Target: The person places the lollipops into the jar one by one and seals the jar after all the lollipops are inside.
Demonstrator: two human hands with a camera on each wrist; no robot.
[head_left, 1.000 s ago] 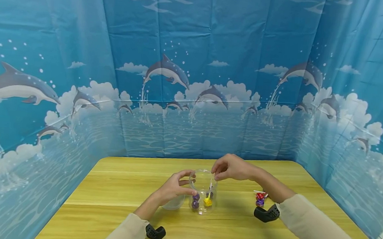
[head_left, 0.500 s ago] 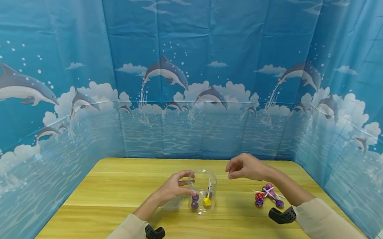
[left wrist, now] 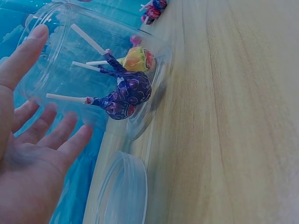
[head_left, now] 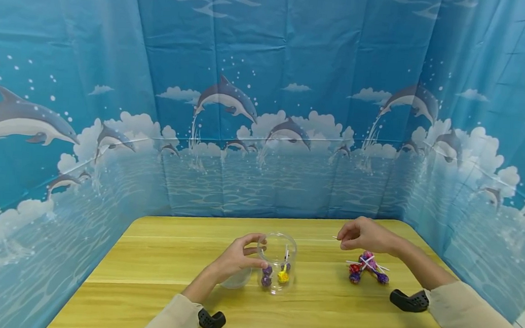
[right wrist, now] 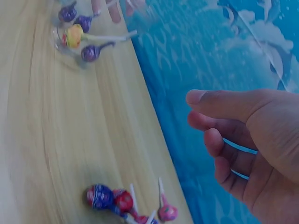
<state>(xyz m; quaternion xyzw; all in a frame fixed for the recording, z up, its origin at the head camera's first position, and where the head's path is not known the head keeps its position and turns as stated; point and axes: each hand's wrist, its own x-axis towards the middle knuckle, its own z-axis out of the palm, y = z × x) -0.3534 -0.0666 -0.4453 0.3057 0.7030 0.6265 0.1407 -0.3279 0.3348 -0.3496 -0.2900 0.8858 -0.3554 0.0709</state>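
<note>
My left hand (head_left: 236, 260) holds a clear plastic jar (head_left: 293, 269) upright on the table, thumb on the near side and fingers round the back. Inside, a yellow lollipop (left wrist: 137, 59) and several purple lollipops (left wrist: 134, 87) lean with white sticks pointing up. My right hand (head_left: 369, 236) is raised above and behind a small pile of lollipops (head_left: 367, 263) to the jar's right. Its thumb and fingers are loosely bent, and the right wrist view shows nothing between them. A small white sliver beside its fingertips in the head view is too small to identify.
A translucent round lid (left wrist: 124, 191) lies on the table, left of the jar and partly under my left hand. The wooden table (head_left: 155, 258) ends at a blue dolphin-print curtain (head_left: 261, 184) behind and at the sides.
My right hand has moved from the jar's rim rightward to above the lollipop pile, uncovering more of the pile. The left hand and jar have stayed in place.
</note>
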